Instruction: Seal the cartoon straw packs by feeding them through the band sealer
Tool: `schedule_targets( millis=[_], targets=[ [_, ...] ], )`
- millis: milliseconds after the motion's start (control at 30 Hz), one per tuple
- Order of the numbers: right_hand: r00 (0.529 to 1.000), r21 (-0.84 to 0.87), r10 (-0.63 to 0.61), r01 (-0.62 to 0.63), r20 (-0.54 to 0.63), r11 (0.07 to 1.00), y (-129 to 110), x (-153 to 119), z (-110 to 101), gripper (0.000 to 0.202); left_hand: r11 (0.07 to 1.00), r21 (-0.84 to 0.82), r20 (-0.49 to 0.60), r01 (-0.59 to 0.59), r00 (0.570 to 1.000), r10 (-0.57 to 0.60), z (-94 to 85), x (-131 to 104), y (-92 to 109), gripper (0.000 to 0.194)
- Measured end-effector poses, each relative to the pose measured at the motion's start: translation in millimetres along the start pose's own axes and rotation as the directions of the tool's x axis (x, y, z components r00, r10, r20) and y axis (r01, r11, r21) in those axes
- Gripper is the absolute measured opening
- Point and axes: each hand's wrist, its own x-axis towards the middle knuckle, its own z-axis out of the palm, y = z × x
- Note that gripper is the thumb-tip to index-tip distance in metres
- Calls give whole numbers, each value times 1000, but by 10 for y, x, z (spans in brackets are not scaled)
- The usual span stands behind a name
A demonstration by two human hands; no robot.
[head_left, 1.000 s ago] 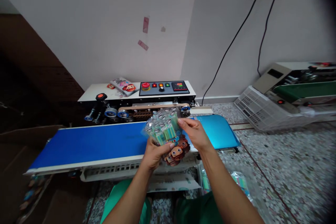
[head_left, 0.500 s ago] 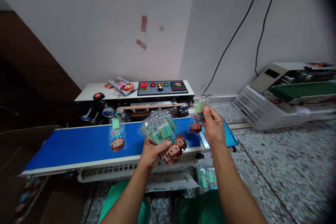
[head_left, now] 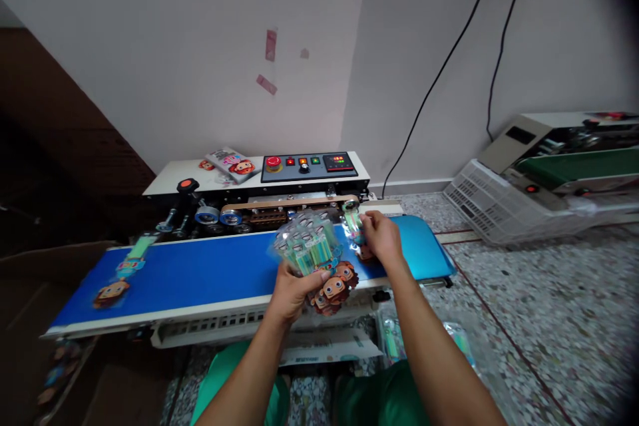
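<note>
My left hand (head_left: 292,293) is closed on a fanned bunch of clear plastic packets (head_left: 312,246), printed with cartoon faces and showing green striped sticks inside. They are held over the blue conveyor belt (head_left: 200,279) of a band sealer. My right hand (head_left: 384,236) pinches the edge of a single packet (head_left: 353,225) at the sealer's right end, its top close to the sealing band (head_left: 294,203). Another packet (head_left: 130,265) lies tilted at the belt's left end. Whether the single packet's top is between the bands I cannot tell.
Behind the belt is the sealer's control panel (head_left: 309,166), with a printed pack (head_left: 232,164) lying left of it. Bagged packets (head_left: 392,339) are below the belt near my knees. A cardboard box (head_left: 30,279) stands left; a white crate (head_left: 479,203) and second sealer (head_left: 564,166) stand right.
My right hand has moved left and brought the single packet to the sealer's end. The packet on the belt has travelled left and now lies tilted. My left hand keeps its bunch.
</note>
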Motion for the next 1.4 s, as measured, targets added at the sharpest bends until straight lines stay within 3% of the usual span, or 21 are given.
schedule_targets(
  millis=[67, 167, 233, 300, 467, 633, 733, 833, 933, 1033, 1133, 1200, 1300, 1367, 1400],
  targets=[
    [998, 204, -58, 54, 15, 978, -176, -87, -46, 39, 1000, -15, -1, 2, 1000, -2, 6, 2, 11, 43],
    [961, 571, -191, 44, 200, 820, -435, -259, -143, 37, 999, -30, 3, -12, 1000, 12, 7, 5, 29, 44],
    [938, 657, -263, 54, 224, 752, -574, -370, -175, 29, 999, -37, 9, -24, 1000, 25, -1, 4, 37, 43],
    [953, 657, -272, 120, 134, 744, -671, -451, -178, 24, 999, -43, 11, -27, 1000, 27, -13, 1, 42, 42],
    [979, 578, -126, 197, -161, 792, -706, -468, -189, 26, 998, -55, 17, -27, 999, 28, -32, -5, 43, 42],
    [960, 359, 2, 102, -278, 928, -283, -227, -260, 30, 999, -50, -4, -14, 1000, 13, -25, -13, 39, 38],
    [977, 46, 22, -13, -212, 999, 90, -60, -284, 28, 1000, -26, 12, -8, 1000, 8, -24, -10, 33, 38],
    [989, -208, 95, -117, -112, 971, 304, 35, -252, 28, 1000, -25, 9, 0, 1000, 1, -28, 0, 19, 43],
    [990, -302, 131, -141, -53, 943, 288, 65, -154, 31, 1000, -16, 6, 3, 1000, -3, -31, 10, -2, 43],
    [994, -285, 102, -91, 25, 954, 122, 47, -44, 32, 1000, -9, -4, 7, 1000, -7, -26, 12, -14, 44],
    [999, -135, -24, 28, 34, 990, -113, -44, -12, 34, 1000, -25, 5, -4, 1000, 4, -11, 13, -6, 50],
    [991, 123, -109, 99, 78, 987, -285, -152, -43, 39, 999, -41, 19, -15, 1000, 16, -5, 17, 8, 54],
    [910, 555, -262, 43, 321, 831, -513, -333, -95, 41, 998, -47, 23, -37, 999, 38, -13, 16, 28, 52],
    [843, 686, -337, -50, 419, 726, -614, -422, -93, 40, 998, -44, 13, -43, 999, 44, -25, 8, 36, 47],
    [834, 719, -343, -89, 432, 689, -646, -450, -80, 39, 998, -38, 11, -41, 999, 41, -31, 2, 38, 45]
  ],
)
